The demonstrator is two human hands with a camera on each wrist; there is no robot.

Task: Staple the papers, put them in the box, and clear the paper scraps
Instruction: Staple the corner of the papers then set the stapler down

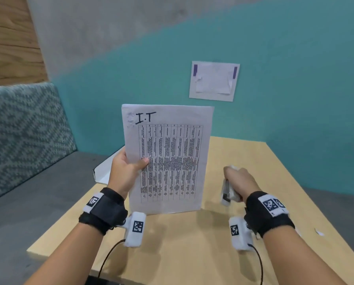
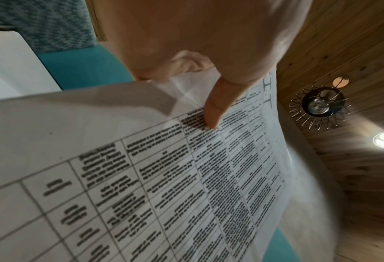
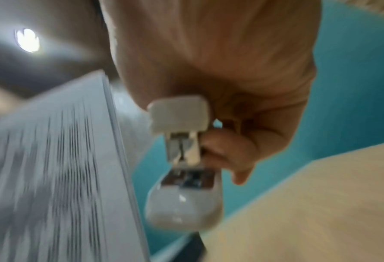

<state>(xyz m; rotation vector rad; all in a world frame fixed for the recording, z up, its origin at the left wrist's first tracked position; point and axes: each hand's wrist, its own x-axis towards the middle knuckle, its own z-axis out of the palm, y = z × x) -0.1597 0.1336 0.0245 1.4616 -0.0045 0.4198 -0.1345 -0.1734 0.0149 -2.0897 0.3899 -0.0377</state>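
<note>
My left hand (image 1: 126,171) holds a stack of printed papers (image 1: 168,157) upright above the wooden table (image 1: 192,243), with "I.T" handwritten at the top over a table of text. The thumb (image 2: 213,109) presses on the front sheet of the papers (image 2: 164,177), and the fingers are hidden behind them. My right hand (image 1: 240,182) grips a small white stapler (image 1: 227,192), held to the right of the papers and above the table. In the right wrist view my fingers wrap the stapler (image 3: 182,159), beside the edge of the papers (image 3: 74,159). A small white paper scrap (image 1: 319,232) lies by the table's right edge.
A white box (image 1: 102,171) sits at the table's far left corner, partly hidden behind my left hand and the papers. A teal wall (image 1: 275,89) with a taped white sheet (image 1: 214,81) stands behind the table. A cushioned bench (image 1: 28,140) runs along the left.
</note>
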